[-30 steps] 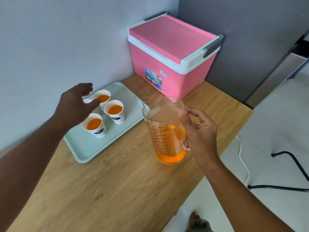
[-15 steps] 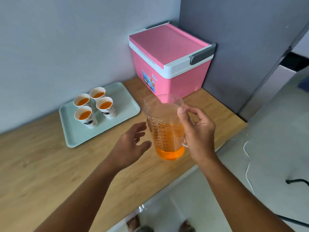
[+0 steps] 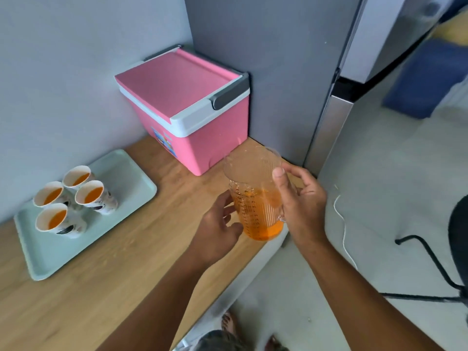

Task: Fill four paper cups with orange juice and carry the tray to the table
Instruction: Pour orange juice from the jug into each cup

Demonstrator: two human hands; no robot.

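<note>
The right hand (image 3: 301, 206) has its grip curled round the handle of the jug (image 3: 255, 196), just right of the cooler (image 3: 187, 110). The left hand (image 3: 217, 229) touches the jug's side with a loose, wide grip. Four filled cups (image 3: 73, 196) stand on the tray (image 3: 126, 171), left of the cooler on the table (image 3: 126, 287).

Your two forearms are bare to the lower frame edge, with no sleeve, watch, ring or glove showing. The left hand (image 3: 217, 229) and right hand (image 3: 304, 206) are bare. Below, your toes (image 3: 229, 324) are bare; any footwear is too blurred to identify.
</note>
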